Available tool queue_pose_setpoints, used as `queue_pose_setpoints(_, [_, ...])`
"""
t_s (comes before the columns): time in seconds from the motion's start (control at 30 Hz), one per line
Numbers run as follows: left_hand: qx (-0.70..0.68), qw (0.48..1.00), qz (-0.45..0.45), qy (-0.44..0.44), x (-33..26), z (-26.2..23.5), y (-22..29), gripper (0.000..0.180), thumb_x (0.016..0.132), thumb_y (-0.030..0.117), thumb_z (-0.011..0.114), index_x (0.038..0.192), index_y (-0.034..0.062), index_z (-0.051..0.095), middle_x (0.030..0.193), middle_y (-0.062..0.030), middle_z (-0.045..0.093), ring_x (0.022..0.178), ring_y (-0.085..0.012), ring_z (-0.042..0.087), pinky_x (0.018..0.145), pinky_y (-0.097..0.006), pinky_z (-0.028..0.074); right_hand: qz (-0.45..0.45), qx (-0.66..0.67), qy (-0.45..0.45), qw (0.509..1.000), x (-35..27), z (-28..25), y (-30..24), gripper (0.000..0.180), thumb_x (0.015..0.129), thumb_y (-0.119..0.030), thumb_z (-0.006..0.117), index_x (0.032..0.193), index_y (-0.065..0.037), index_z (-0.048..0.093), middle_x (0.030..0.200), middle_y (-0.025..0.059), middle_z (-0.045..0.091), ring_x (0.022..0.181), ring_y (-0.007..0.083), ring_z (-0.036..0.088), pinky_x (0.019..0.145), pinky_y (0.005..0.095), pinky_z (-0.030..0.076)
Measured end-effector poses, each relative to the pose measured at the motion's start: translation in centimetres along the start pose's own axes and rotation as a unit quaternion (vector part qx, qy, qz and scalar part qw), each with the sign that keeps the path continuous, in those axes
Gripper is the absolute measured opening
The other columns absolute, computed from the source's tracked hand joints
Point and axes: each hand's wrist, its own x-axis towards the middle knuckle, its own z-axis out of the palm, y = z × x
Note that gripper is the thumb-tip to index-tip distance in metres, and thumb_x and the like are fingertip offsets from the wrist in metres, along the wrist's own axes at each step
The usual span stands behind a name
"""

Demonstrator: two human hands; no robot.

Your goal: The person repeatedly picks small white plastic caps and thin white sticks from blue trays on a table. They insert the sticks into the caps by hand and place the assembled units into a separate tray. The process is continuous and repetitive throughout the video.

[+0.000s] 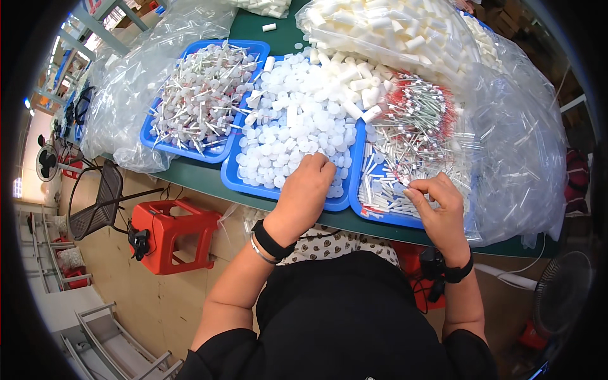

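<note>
Green surface (250, 28) carries a blue middle tray (248, 189) and a blue right-hand tray (392, 219). Two hands sit well apart: the left hand (307, 183) dips its fingertips among white discs (269, 158) heaped in the middle tray, its grip hidden; the right hand (440, 202) has thumb and forefinger nearly meeting over thin white sticks (380, 202) in the right-hand tray, any catch too small to tell. Nudged, piled discs might spill; crowded sticks could come up doubled.

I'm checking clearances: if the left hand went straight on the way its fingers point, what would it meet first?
Likely the pale discs in the middle tray, right ahead of the left hand; whether they already touch is unclear.
</note>
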Motion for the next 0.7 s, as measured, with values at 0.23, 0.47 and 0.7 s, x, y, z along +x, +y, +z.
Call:
queue_pose_setpoints(0.23, [-0.056, 0.998, -0.012, 0.027, 0.1, -0.2, -0.5, 0.015, 0.081, 0.000, 0.064, 0.096, -0.0019, 0.061, 0.090, -0.0127, 0.058, 0.082, -0.0316, 0.059, 0.072, -0.037, 0.050, 0.009, 0.010, -0.002, 1.000, -0.3, 0.1, -0.2, 0.008, 0.079, -0.005, 0.073, 0.085, -0.002, 0.068, 0.073, 0.0066, 0.065, 0.068, 0.0207, 0.052, 0.061, 0.0322, 0.042])
queue_pose_setpoints(0.47, [-0.593, 0.752, -0.284, -0.037, 0.3, -1.0, 2.2, 0.014, 0.092, 0.009, 0.063, 0.103, 0.0019, 0.061, 0.099, -0.0062, 0.065, 0.081, -0.0127, 0.063, 0.072, -0.026, 0.052, -0.030, 0.016, 0.007, 0.999, -0.6, 0.4, -1.7, 0.007, 0.078, -0.005, 0.072, 0.084, -0.003, 0.068, 0.072, 0.0059, 0.063, 0.067, 0.0219, 0.053, 0.061, 0.0336, 0.041])
queue_pose_setpoints(0.7, [-0.826, 0.456, -0.324, -0.071, -1.2, 2.1, 3.5, 0.022, 0.095, 0.016, 0.060, 0.112, 0.0019, 0.057, 0.099, -0.0050, 0.065, 0.083, -0.0102, 0.061, 0.075, -0.022, 0.052, -0.055, -0.014, -0.004, 0.998, -0.6, 0.6, -2.0, 0.008, 0.076, -0.004, 0.073, 0.080, -0.005, 0.067, 0.064, 0.0036, 0.057, 0.063, 0.0218, 0.050, 0.060, 0.0349, 0.038])
